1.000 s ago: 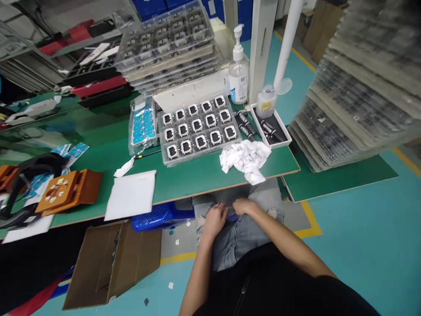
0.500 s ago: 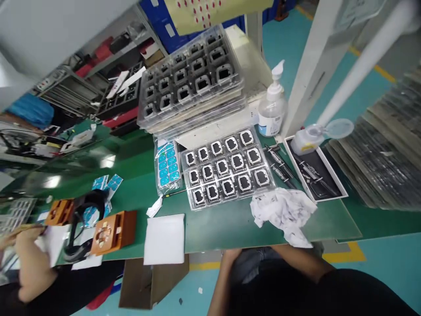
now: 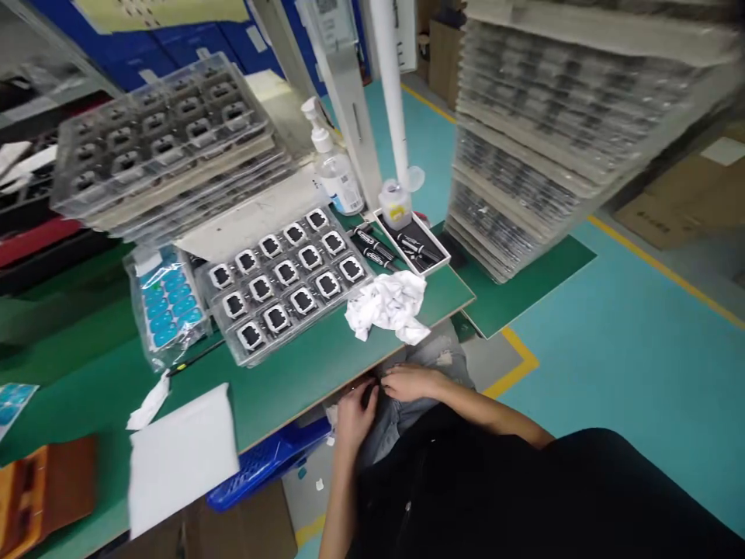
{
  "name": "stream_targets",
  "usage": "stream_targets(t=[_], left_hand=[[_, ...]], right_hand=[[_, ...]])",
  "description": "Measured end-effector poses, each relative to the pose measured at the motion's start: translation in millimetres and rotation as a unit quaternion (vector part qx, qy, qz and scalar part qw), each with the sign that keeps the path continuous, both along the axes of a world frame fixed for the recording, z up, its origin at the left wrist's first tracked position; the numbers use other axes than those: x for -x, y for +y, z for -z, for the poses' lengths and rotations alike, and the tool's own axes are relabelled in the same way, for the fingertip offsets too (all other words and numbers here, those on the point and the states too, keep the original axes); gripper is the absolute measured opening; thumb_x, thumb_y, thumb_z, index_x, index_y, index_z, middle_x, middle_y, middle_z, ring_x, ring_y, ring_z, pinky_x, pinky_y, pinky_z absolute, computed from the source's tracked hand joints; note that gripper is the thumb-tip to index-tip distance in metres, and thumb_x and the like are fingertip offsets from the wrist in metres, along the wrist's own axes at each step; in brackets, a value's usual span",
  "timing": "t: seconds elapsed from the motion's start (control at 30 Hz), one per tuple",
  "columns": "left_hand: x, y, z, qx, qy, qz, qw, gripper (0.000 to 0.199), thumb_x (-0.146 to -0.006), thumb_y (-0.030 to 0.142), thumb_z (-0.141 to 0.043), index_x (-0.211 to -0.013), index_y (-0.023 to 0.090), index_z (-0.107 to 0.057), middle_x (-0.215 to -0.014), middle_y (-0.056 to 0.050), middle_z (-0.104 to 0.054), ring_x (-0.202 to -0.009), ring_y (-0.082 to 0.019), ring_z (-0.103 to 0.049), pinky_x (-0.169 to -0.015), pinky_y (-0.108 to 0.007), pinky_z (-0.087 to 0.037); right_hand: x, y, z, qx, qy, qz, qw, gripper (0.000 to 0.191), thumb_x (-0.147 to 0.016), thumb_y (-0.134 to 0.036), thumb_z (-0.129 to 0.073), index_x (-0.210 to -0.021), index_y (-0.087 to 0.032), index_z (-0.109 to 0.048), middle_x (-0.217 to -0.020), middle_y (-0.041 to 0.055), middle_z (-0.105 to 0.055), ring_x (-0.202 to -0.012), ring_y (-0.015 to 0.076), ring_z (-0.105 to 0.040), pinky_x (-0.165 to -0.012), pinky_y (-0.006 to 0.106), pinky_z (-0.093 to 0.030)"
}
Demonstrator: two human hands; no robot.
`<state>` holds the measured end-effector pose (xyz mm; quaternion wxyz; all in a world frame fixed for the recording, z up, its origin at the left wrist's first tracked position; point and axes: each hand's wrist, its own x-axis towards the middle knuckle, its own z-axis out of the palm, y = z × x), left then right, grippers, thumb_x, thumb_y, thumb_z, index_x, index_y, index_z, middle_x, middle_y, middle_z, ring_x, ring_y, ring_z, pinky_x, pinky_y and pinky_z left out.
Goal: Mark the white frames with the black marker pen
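Note:
Both hands are low in my lap, just below the front edge of the green table (image 3: 326, 357). My left hand (image 3: 354, 415) has its fingers curled, with a dark patch by the thumb; what they close on, if anything, I cannot make out. Beside it, almost touching, my right hand (image 3: 410, 382) lies over the jeans (image 3: 384, 431) with bent fingertips pressed together, their contents hidden. Nearest on the tabletop is a crumpled white cloth (image 3: 387, 303). Behind that cloth, to the left, a clear plastic tray (image 3: 247, 361) holds rows of white-rimmed black frames.
Stacked trays (image 3: 168, 171) stand at the back left, near a pump bottle (image 3: 337, 175). Black markers (image 3: 372, 248) lie by a white-edged box (image 3: 439, 260). A bag of blue stickers (image 3: 168, 299), a white pad (image 3: 180, 454) and an orange fixture (image 3: 64, 481) are left. Tall tray stacks (image 3: 524, 155) rise right.
My view has swung to the right, so the table things sit further left and the tall stacks show more. My hands, mostly hidden under the table edge before, now show in my lap.

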<state>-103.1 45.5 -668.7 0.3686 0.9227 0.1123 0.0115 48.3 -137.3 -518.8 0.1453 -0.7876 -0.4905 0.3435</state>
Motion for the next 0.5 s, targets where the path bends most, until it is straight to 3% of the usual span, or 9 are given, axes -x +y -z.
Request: stream_targets(t=[0.07, 0.1, 0.17, 0.2, 0.23, 0.3, 0.37, 0.43, 0.5], left_hand=[[5.7, -9.1, -10.7, -0.002, -0.031, -0.003, 1.0, 0.038, -0.117, 0.047, -0.054, -0.132, 0.025, -0.082, -0.133, -0.013, -0.087, -0.126, -0.035, -0.083, -0.115, -0.052, -0.065], [7.2, -13.2, -15.4, -0.008, -0.044, -0.008, 0.999, 0.039, -0.118, 0.047, -0.053, -0.132, 0.025, -0.082, -0.133, -0.014, -0.087, -0.126, -0.035, -0.082, -0.114, -0.053, -0.064], [7.7, -20.9, -22.9, -0.023, -0.061, -0.016, 0.998, 0.038, -0.118, 0.047, -0.053, -0.131, 0.025, -0.082, -0.131, -0.014, -0.087, -0.124, -0.037, -0.081, -0.111, -0.055, -0.064], [6.9, -24.4, -25.8, -0.032, -0.065, -0.014, 0.997, 0.036, -0.118, 0.046, -0.054, -0.131, 0.026, -0.082, -0.129, -0.014, -0.087, -0.122, -0.037, -0.081, -0.109, -0.054, -0.063], [5.7, -27.5, -28.3, -0.04, -0.067, -0.009, 0.997, 0.034, -0.118, 0.044, -0.057, -0.131, 0.026, -0.082, -0.127, -0.013, -0.087, -0.12, -0.037, -0.081, -0.108, -0.054, -0.063], [3.0, -33.2, -32.6, -0.056, -0.066, 0.004, 0.996, 0.029, -0.116, 0.041, -0.061, -0.131, 0.027, -0.082, -0.123, -0.012, -0.087, -0.119, -0.037, -0.08, -0.107, -0.053, -0.061], [0.2, -38.3, -36.1, -0.068, -0.061, 0.019, 0.996, 0.026, -0.116, 0.038, -0.063, -0.13, 0.028, -0.083, -0.122, -0.012, -0.087, -0.118, -0.037, -0.079, -0.107, -0.053, -0.06], [-3.0, -42.8, -38.4, -0.073, -0.056, 0.034, 0.995, 0.026, -0.117, 0.037, -0.062, -0.13, 0.028, -0.083, -0.122, -0.012, -0.087, -0.118, -0.037, -0.079, -0.107, -0.053, -0.06], [-7.8, -46.4, -38.7, -0.072, -0.05, 0.05, 0.995, 0.028, -0.119, 0.036, -0.059, -0.131, 0.027, -0.083, -0.124, -0.012, -0.087, -0.118, -0.037, -0.079, -0.108, -0.054, -0.06]], right_hand=[[6.0, -34.8, -34.7, -0.042, 0.023, -0.032, 0.998, 0.019, -0.116, -0.019, -0.073, -0.097, -0.019, -0.076, -0.098, 0.0017, -0.078, -0.094, 0.0197, -0.076, -0.091, 0.034, -0.064], [8.5, -51.9, -55.0, -0.077, 0.04, -0.058, 0.995, 0.02, -0.117, -0.021, -0.073, -0.097, -0.022, -0.076, -0.095, -0.0016, -0.079, -0.09, 0.017, -0.075, -0.089, 0.029, -0.061], [10.3, -81.0, -95.6, -0.151, 0.053, -0.071, 0.985, 0.011, -0.121, -0.03, -0.069, -0.113, -0.025, -0.076, -0.102, -0.0037, -0.081, -0.092, 0.0145, -0.075, -0.088, 0.026, -0.057], [8.4, -91.0, -113.3, -0.204, 0.038, -0.042, 0.977, 0.018, -0.124, -0.031, -0.061, -0.114, -0.024, -0.074, -0.099, -0.0019, -0.08, -0.087, 0.015, -0.073, -0.084, 0.028, -0.055], [4.0, -96.6, -128.2, -0.314, -0.013, 0.045, 0.948, 0.024, -0.125, -0.032, -0.057, -0.109, -0.023, -0.073, -0.093, -0.0006, -0.077, -0.078, 0.0158, -0.069, -0.077, 0.03, -0.052], [-13.5, -93.2, -148.2, -0.412, -0.137, 0.155, 0.887, 0.025, -0.124, -0.03, -0.059, -0.104, -0.024, -0.072, -0.09, -0.0002, -0.074, -0.076, 0.017, -0.066, -0.076, 0.032, -0.049], [-41.6, -71.7, -156.7, -0.394, -0.261, 0.215, 0.854, 0.019, -0.121, -0.026, -0.059, -0.107, -0.024, -0.073, -0.095, 0.0022, -0.076, -0.083, 0.0198, -0.069, -0.078, 0.033, -0.05], [-75.5, -38.6, -158.5, -0.276, -0.388, 0.228, 0.849, 0.019, -0.119, -0.023, -0.055, -0.112, -0.022, -0.072, -0.103, 0.0065, -0.079, -0.093, 0.0243, -0.073, -0.081, 0.035, -0.051], [-108.5, -2.3, -157.8, -0.222, -0.419, 0.223, 0.852, 0.02, -0.116, -0.02, -0.054, -0.111, -0.02, -0.073, -0.11, 0.012, -0.079, -0.103, 0.0303, -0.072, -0.078, 0.038, -0.047]])
